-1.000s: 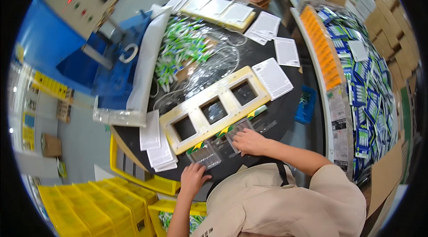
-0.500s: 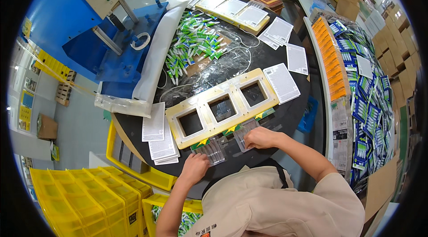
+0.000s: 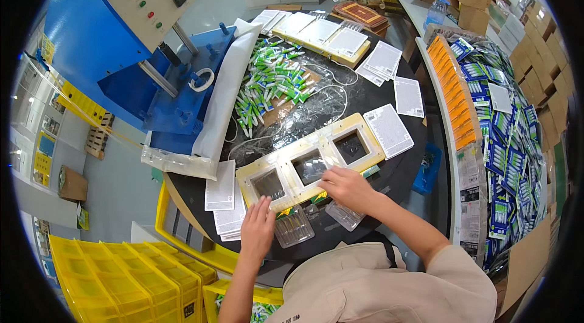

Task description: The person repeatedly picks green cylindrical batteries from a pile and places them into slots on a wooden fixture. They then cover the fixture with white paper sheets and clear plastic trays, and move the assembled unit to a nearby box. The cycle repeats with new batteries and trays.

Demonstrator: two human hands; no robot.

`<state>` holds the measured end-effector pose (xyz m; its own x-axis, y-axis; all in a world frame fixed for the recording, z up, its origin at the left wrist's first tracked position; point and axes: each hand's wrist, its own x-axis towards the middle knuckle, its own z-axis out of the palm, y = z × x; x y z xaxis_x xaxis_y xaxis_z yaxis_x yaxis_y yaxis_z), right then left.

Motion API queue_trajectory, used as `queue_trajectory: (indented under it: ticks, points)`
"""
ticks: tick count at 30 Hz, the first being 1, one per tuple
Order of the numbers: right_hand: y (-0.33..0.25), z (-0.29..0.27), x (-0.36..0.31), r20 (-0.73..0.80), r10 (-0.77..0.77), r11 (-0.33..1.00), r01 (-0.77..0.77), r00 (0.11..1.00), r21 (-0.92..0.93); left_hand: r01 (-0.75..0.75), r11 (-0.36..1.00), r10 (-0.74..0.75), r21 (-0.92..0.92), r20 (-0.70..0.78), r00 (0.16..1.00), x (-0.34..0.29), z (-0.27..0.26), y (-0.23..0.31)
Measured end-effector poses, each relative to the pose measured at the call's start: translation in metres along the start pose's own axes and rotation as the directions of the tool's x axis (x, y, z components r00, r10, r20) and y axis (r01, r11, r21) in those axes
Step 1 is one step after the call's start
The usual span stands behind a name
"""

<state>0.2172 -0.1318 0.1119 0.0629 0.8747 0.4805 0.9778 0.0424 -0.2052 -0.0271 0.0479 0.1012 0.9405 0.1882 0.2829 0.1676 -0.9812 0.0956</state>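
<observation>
A pale yellow frame (image 3: pixel 286 160) with three square windows lies across the near part of the round black table. Clear, shiny plastic shows in its left and middle windows. My left hand (image 3: pixel 258 229) is at the frame's front left corner, fingers stretched out and holding nothing visible. At the middle window's right front corner is my right hand (image 3: pixel 347 188), its fingers bent together; what they grip, if anything, is hidden. Before the frame lie a clear blister tray (image 3: pixel 294 227) and another clear blister tray (image 3: pixel 345 215), with green card edges beside the frame.
Green-and-white tubes (image 3: pixel 274 83) are heaped behind the frame. White printed cards (image 3: pixel 388 130) lie at both sides. A second frame (image 3: pixel 322 37) bearing cards stands at the back. A blue machine (image 3: pixel 182 104) is left, yellow crates (image 3: pixel 115 274) are lower left, and blue packs (image 3: pixel 502 159) fill a bin right.
Both hands have moved up from the blister trays to the frame. My left hand has let go of its tray, and shiny plastic now shows in two windows. The whole view has shifted slightly.
</observation>
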Motion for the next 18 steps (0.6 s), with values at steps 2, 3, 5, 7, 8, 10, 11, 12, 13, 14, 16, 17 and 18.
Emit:
queue_trajectory:
  ticks: [2,3,5,7,8,10,11,12,13,14,16,17,18]
  points:
    - [0.012,0.044,0.006,0.103,-0.038,0.999,0.038,0.994,0.004,-0.028,0.999,0.026,0.024,0.09,0.996,0.008,0.029,-0.029]
    - [0.018,0.061,0.002,0.144,-0.038,0.999,0.038,0.989,-0.004,-0.026,0.999,0.023,0.025,0.138,0.99,0.007,0.041,-0.038]
    - [0.029,0.086,-0.007,0.155,-0.074,0.996,0.065,0.985,0.064,0.018,1.0,-0.015,-0.013,0.196,0.98,-0.008,0.051,-0.051]
    - [0.042,0.1,-0.01,0.173,-0.082,0.979,0.047,0.981,0.2,0.066,0.992,-0.044,-0.11,0.192,0.98,-0.014,0.06,-0.057]
    - [0.047,0.104,-0.012,0.165,-0.057,0.975,0.019,0.985,0.221,0.06,0.994,-0.044,-0.087,0.17,0.984,-0.017,0.062,-0.059]
    - [0.056,0.11,-0.008,0.202,0.039,0.94,-0.104,0.979,0.324,0.035,0.998,-0.027,-0.047,0.175,0.984,-0.014,0.066,-0.064]
    - [0.06,0.112,-0.006,0.172,-0.011,0.93,-0.054,0.985,0.364,0.028,0.999,-0.024,-0.021,0.18,0.983,-0.011,0.067,-0.067]
    - [0.059,0.117,-0.004,0.192,-0.049,0.932,-0.025,0.98,0.363,0.034,0.997,-0.018,-0.071,0.209,0.978,-0.009,0.07,-0.069]
    - [0.058,0.12,-0.004,0.194,-0.12,0.918,0.035,0.974,0.395,0.042,0.992,-0.017,-0.118,0.208,0.978,-0.007,0.071,-0.071]
    - [0.055,0.125,-0.004,0.25,-0.129,0.904,0.01,0.959,0.428,0.007,0.993,0.016,-0.117,0.192,0.981,-0.006,0.07,-0.074]
    - [0.05,0.131,-0.005,0.323,0.018,0.95,-0.116,0.946,0.289,-0.061,0.992,0.079,-0.106,0.172,0.982,-0.006,0.068,-0.076]
    - [0.047,0.132,-0.006,0.373,0.061,0.938,-0.181,0.926,0.295,-0.018,0.989,0.045,-0.145,0.185,0.982,-0.006,0.067,-0.075]
    - [0.045,0.131,-0.004,0.368,0.054,0.927,-0.183,0.928,0.326,0.027,0.982,0.011,-0.185,0.201,0.979,-0.005,0.065,-0.073]
